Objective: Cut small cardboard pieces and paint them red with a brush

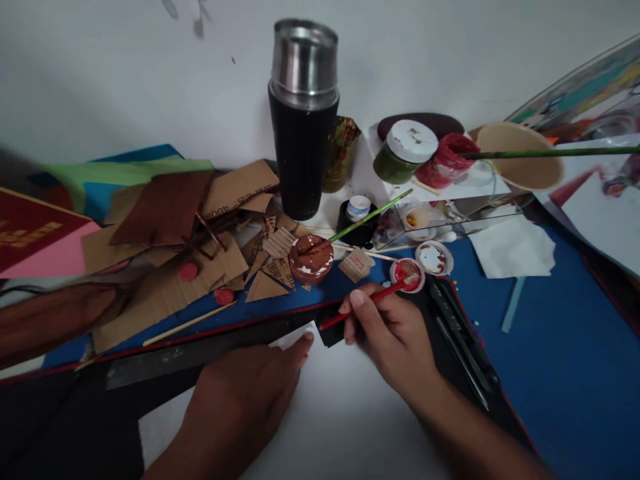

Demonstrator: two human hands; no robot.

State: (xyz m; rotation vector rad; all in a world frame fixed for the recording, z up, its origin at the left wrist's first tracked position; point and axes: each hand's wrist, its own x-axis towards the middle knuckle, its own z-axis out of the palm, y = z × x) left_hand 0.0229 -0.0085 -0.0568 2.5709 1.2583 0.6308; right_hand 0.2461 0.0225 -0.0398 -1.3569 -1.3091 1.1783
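Note:
A white sheet of paper (pixel 345 413) lies in front of me with a corner pointing away. My left hand (pixel 250 387) rests on it, index finger stretched to that corner and the other fingers partly hidden beneath. In my right hand (pixel 387 333) a thin red stick (pixel 373 298), perhaps a brush or pencil, is pinched between thumb and fingers. Its lower end is close to the paper's corner, beside a small black piece (pixel 331 325). The upper end overlaps a small pot of red paint (pixel 407 275); whether it touches I cannot tell.
Behind my hands are a brown paint pot (pixel 311 265) with a green stick (pixel 370 217) and a tall black tumbler (pixel 303 147). Cardboard scraps (pixel 270 280) crowd the left. Paint jars (pixel 405 150) and a beige cup (pixel 520 160) stand back right; dark pens (pixel 463 347) lie right.

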